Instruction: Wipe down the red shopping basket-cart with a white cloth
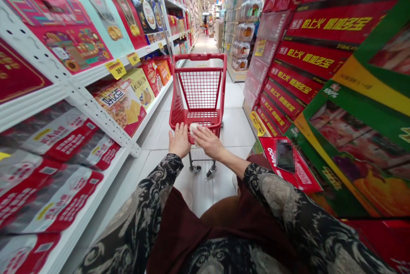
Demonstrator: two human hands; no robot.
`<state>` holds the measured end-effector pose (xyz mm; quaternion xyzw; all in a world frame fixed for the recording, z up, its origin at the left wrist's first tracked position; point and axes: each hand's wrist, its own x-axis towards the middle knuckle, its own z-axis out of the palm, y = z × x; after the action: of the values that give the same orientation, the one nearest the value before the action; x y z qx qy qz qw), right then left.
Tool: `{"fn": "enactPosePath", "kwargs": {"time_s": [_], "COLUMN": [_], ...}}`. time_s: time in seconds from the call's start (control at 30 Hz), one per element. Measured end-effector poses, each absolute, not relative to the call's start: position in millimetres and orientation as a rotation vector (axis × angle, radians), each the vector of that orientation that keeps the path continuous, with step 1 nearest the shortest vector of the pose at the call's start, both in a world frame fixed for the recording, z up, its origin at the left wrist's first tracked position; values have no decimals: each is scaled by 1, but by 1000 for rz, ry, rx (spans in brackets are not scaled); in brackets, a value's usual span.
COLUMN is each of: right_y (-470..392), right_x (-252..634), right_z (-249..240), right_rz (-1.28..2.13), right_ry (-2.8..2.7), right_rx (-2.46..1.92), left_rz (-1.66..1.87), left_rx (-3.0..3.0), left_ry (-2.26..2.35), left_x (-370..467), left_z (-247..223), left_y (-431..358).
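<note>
Down the aisle, white shelves [85, 105] of packaged goods run along my left, and stacked red cartons [297, 58] stand on my right. Between them, directly in front of me, is the red cart [200, 69], its near edge right at my hands. My left hand [180, 140] is open, fingers extended and a little apart, resting at that edge. Just beside it, my right hand [206, 141] has its fingers nearly straight, laid over a small white wad [193, 130] at the same edge; how firmly they grip it, I can't tell.
</note>
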<state>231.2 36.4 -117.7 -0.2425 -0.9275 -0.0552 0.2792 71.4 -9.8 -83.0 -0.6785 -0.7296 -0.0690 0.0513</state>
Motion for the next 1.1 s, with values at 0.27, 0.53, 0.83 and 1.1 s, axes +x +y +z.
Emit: {"fn": "enactPosePath", "kwargs": {"time_s": [0.27, 0.53, 0.83, 1.1], "right_y": [57, 62, 43, 34], "right_x": [262, 276, 255, 266], "right_z": [-114, -118, -100, -103], "right_rz": [14, -23, 14, 21], "right_ry": [-2264, -2244, -2322, -2363], "right_rx": [-1080, -1015, -1081, -1008], "left_rz": [-169, -139, -173, -204], "left_rx": [-2012, -2025, -2023, -2079], "left_ry": [-2239, -2263, -2241, -2163], "left_x": [82, 98, 127, 120], "left_z": [-79, -73, -74, -67], "left_y": [-16, -24, -33, -35]}}
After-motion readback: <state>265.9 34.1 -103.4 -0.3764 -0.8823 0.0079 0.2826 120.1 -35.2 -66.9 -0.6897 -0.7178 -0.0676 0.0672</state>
